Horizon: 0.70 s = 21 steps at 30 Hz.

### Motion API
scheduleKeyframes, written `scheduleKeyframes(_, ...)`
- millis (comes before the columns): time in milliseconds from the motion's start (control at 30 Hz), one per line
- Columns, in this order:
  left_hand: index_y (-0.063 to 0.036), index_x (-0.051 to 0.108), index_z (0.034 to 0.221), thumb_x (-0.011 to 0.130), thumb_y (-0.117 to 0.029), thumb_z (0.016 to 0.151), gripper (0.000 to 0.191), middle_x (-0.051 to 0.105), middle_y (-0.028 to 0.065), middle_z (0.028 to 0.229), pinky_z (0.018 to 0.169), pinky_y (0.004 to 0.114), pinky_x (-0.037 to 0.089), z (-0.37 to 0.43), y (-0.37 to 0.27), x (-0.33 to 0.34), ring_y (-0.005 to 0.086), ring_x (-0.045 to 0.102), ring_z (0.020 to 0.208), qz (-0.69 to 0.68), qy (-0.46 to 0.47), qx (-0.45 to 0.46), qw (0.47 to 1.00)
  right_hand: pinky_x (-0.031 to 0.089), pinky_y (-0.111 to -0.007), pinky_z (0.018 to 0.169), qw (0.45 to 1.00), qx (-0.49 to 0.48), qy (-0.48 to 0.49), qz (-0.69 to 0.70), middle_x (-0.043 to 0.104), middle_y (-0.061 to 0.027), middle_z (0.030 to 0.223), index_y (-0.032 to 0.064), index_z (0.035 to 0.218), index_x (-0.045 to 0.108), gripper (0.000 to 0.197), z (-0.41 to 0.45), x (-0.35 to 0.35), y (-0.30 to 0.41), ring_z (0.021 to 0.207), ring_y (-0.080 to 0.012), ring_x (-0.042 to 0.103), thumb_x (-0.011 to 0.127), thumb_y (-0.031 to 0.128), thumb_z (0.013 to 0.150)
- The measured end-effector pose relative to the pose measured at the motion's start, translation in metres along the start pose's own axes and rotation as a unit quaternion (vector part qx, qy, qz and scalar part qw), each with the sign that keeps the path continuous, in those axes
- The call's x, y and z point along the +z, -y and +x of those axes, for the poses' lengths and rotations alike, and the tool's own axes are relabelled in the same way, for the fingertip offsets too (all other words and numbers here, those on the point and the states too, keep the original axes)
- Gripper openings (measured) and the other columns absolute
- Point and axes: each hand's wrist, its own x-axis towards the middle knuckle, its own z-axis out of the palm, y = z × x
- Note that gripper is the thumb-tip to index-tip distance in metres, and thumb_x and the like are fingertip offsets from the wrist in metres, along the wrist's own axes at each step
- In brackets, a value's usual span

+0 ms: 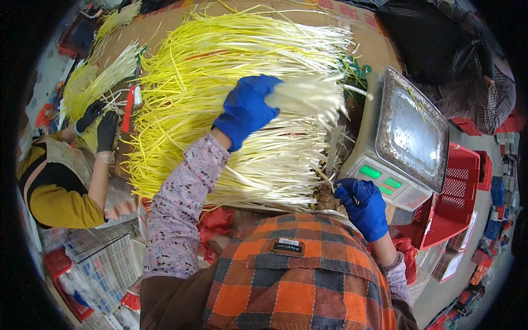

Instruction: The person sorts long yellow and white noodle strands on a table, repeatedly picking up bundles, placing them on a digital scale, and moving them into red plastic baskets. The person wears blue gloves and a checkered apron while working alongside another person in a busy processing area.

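A broad pile of blanched yellow chives (198, 103) lies before me, yellow leaf tips to the left and white stems to the right. Over its middle, my left hand (247, 109) in a blue glove grips a bunch of white chive stems (309, 97), blurred by motion. My right hand (363, 208), also blue-gloved, is beside the near right corner of the pile, just below the scale's display. Its fingers are curled together; whether they pinch anything is hard to see. The digital scale (412, 128) has a worn metal pan with a few thin leaf scraps on it.
Cardboard (371, 41) covers the table. At left, a co-worker's black-gloved hands (99, 123) hold chives, near a red strip (129, 108). Another person in checked clothing (466, 99) is at the far right. A red plastic crate (453, 198) stands beyond the scale; stacked crates (107, 264) are at lower left.
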Motion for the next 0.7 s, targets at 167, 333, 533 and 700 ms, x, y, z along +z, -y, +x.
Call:
scheduleKeyframes(167,0.0016,0.058,0.123,0.080,-0.006,0.071,0.057,0.067,0.0096,0.113,0.092,0.031,0.049,0.014,0.012,-0.028,0.0188,0.063,0.102,-0.322,0.002,-0.151,0.934,0.052,-0.035,0.074,0.992,0.027,-0.027,0.122,0.072,-0.0108,0.088,0.0050,0.102,0.070,0.017,0.015,0.003,0.012,0.081,-0.0250,0.067,0.064,0.018,0.094)
scheduleKeyframes(333,0.0031,0.054,0.130,0.081,-0.014,0.072,0.066,0.066,0.0159,0.118,0.096,0.034,0.048,0.016,0.012,-0.024,0.0253,0.063,0.108,-0.221,0.024,-0.114,0.968,0.050,-0.030,0.093,0.894,0.068,-0.029,0.442,0.069,-0.0095,0.113,-0.0018,0.119,0.062,0.026,0.039,0.013,0.028,0.105,-0.0182,0.066,0.055,0.015,0.101)
scheduleKeyframes(533,-0.0123,0.048,0.140,0.083,-0.033,0.066,0.084,0.063,0.0149,0.117,0.096,0.045,0.042,-0.001,-0.009,0.025,0.0321,0.059,0.106,0.246,0.124,0.075,0.958,0.048,-0.034,0.100,0.860,0.065,0.015,0.505,0.065,-0.0124,0.122,-0.0021,0.125,0.058,0.027,0.042,0.024,0.021,0.112,-0.0219,0.064,0.053,0.011,0.102)
scheduleKeyframes(700,-0.0094,0.066,0.115,0.083,-0.026,0.066,0.054,0.069,0.0119,0.108,0.092,0.044,0.047,0.005,-0.001,0.017,0.0325,0.063,0.099,0.145,0.040,0.027,0.988,0.049,-0.034,0.098,0.860,0.087,0.004,0.502,0.067,-0.0123,0.119,-0.0017,0.123,0.059,0.027,0.034,0.023,0.015,0.110,-0.0218,0.065,0.055,0.013,0.101)
